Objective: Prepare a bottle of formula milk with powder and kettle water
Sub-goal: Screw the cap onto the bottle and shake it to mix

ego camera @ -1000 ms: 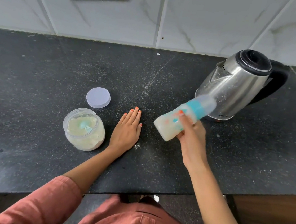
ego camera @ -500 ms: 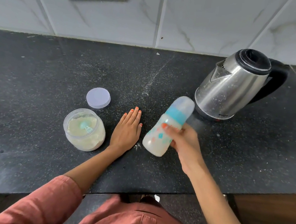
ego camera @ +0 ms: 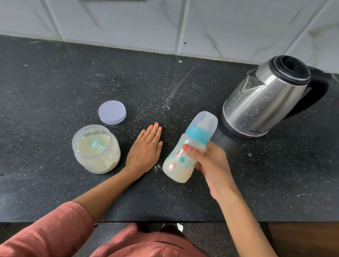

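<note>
Swung down from its steep tilt, the clear teal-collared baby bottle (ego camera: 187,152) now leans slightly, cap toward 1 o'clock.
Fingers of the right hand (ego camera: 212,167) wrap its waist; the left hand (ego camera: 144,149) lies flat on the black tabletop (ego camera: 44,87) at its 9 o'clock; milky contents suggest mixing is nearly done.

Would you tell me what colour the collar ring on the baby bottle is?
Teal blue, on the bottle; the head view shows it clearly.

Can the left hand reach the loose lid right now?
Probably yes: the left hand lies flat and empty on the counter, and the lid sits just ahead to its left, with nothing between.
</note>
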### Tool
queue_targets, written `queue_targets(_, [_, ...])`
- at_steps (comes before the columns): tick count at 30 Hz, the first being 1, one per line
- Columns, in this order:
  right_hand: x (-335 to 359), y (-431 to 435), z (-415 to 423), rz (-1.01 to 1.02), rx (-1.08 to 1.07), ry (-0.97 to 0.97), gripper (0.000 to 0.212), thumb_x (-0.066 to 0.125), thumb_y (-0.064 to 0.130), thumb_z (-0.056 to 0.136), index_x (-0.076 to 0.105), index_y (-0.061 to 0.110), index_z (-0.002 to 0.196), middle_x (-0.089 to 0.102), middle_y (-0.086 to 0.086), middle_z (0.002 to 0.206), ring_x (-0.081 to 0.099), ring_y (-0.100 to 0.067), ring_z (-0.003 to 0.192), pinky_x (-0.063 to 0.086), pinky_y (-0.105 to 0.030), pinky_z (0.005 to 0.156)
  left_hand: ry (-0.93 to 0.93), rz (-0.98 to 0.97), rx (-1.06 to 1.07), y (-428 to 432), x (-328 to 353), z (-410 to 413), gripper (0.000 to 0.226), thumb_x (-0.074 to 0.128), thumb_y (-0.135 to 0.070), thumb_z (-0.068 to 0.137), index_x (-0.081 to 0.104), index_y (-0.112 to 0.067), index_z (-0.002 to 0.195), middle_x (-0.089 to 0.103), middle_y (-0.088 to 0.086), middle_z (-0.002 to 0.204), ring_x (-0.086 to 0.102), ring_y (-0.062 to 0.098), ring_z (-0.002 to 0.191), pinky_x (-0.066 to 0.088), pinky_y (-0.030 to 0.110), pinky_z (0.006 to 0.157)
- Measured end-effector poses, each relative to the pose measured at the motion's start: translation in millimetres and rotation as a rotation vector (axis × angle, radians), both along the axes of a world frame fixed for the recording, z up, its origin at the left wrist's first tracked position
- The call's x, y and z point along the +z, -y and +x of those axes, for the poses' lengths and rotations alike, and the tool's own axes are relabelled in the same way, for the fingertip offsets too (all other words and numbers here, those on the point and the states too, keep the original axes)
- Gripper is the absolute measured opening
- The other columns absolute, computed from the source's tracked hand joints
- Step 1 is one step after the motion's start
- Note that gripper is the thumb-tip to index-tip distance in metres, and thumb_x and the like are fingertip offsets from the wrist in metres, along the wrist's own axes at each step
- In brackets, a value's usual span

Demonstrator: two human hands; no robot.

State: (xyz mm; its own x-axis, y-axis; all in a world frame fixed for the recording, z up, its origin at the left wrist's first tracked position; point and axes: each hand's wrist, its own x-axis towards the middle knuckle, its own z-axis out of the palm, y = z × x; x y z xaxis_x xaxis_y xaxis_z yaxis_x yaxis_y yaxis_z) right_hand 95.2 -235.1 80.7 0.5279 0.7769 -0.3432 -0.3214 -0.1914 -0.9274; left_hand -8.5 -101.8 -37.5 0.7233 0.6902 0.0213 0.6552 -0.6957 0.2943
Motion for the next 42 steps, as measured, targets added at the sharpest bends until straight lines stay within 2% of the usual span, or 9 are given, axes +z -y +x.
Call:
queue_targets(5, [4.7,-12.6,15.2,0.242,-0.383,-0.213,0.028,0.06,0.015,0.084,0.056,0.014,0.112,0.066,0.001,0.1,0.064,-0.008,0.09,0.055,-0.027,0.078,0.013,0.011,-0.006,0.5,-0.1,-0.3,0.051,0.021,-0.03,0.102,0.009,-0.011,0.148,0.006,0.003,0.157,0.003,0.016,0.145,-0.005,0.026,0.113])
queue_targets(12, [-3.0,-3.5,-0.1,-0.008,0.073,0.052,0.032,0.075,0.022,0.06,0.065,0.019,0.091,0.072,0.004,0.086,0.066,-0.016,0.089,0.052,-0.037,0.086,-0.002,-0.011,-0.01,-0.5,0.5,-0.4,0.051,0.019,-0.031,0.102,0.006,-0.012,0.148,0.002,0.002,0.157,0.0,0.015,0.145,-0.007,0.025,0.113])
queue_targets(18, [1.7,-15.7,18.4,0.264,-0.428,-0.212,0.027,0.059,0.013,0.085,0.056,0.014,0.112,0.065,0.002,0.101,0.064,-0.007,0.09,0.056,-0.023,0.072,0.001,0.027,-0.012,-0.3,-1.5,-0.9,0.051,0.019,-0.031,0.102,0.009,-0.011,0.148,0.006,0.003,0.157,0.004,0.016,0.145,-0.003,0.027,0.115])
queue_targets(21, [-2.5,-11.2,10.5,0.164,-0.246,-0.097,0.039,0.066,0.014,0.076,0.057,0.011,0.114,0.067,0.0,0.098,0.064,-0.013,0.091,0.055,-0.029,0.079,-0.007,0.021,-0.01,-0.4,-2.2,0.1,0.053,0.013,-0.033,0.1,0.01,-0.011,0.148,0.007,0.004,0.157,0.005,0.017,0.145,-0.005,0.026,0.113])
queue_targets(24, [-5.7,-3.2,2.5,0.014,-0.04,0.026,0.025,0.07,0.009,0.07,0.064,0.015,0.095,0.071,0.004,0.084,0.066,-0.013,0.084,0.053,-0.035,0.083,-0.004,0.007,-0.004,-1.1,-2.6,0.8,0.051,0.018,-0.031,0.102,0.009,-0.011,0.148,0.006,0.004,0.157,0.004,0.017,0.145,-0.006,0.025,0.112])
queue_targets(30, [1.6,-13.7,16.8,0.32,-0.486,-0.271,0.017,0.057,0.013,0.086,0.058,0.017,0.103,0.066,0.003,0.098,0.065,-0.006,0.086,0.057,-0.024,0.074,0.01,0.026,-0.014,-0.3,-3.5,-0.4,0.053,0.014,-0.033,0.1,0.013,-0.009,0.147,0.01,0.005,0.157,0.007,0.018,0.145,-0.004,0.026,0.113])
queue_targets(36, [-3.0,-4.9,-0.5,0.031,-0.088,-0.015,0.019,0.067,0.008,0.075,0.063,0.017,0.091,0.069,0.001,0.088,0.066,-0.013,0.084,0.054,-0.033,0.08,-0.01,0.014,-0.014,-1.8,-3.8,0.0,0.051,0.014,-0.032,0.101,0.008,-0.011,0.148,0.005,0.004,0.157,0.003,0.017,0.145,-0.006,0.026,0.113])
queue_targets(39, [1.1,-7.0,7.6,0.147,-0.209,-0.078,0.027,0.068,0.016,0.068,0.063,0.016,0.095,0.07,0.004,0.088,0.067,-0.01,0.083,0.056,-0.028,0.076,-0.002,0.013,-0.009,-1.1,-2.6,-0.3,0.051,0.019,-0.03,0.102,0.007,-0.012,0.148,0.004,0.003,0.157,0.002,0.016,0.145,-0.006,0.025,0.113])
queue_targets(42, [4.0,-15.3,13.3,0.296,-0.437,-0.27,0.02,0.058,0.014,0.085,0.058,0.016,0.105,0.066,0.003,0.097,0.065,-0.005,0.085,0.056,-0.025,0.075,0.013,0.014,-0.015,-0.4,-2.2,-1.0,0.051,0.02,-0.03,0.102,0.009,-0.011,0.148,0.005,0.004,0.157,0.003,0.016,0.145,-0.004,0.027,0.114])
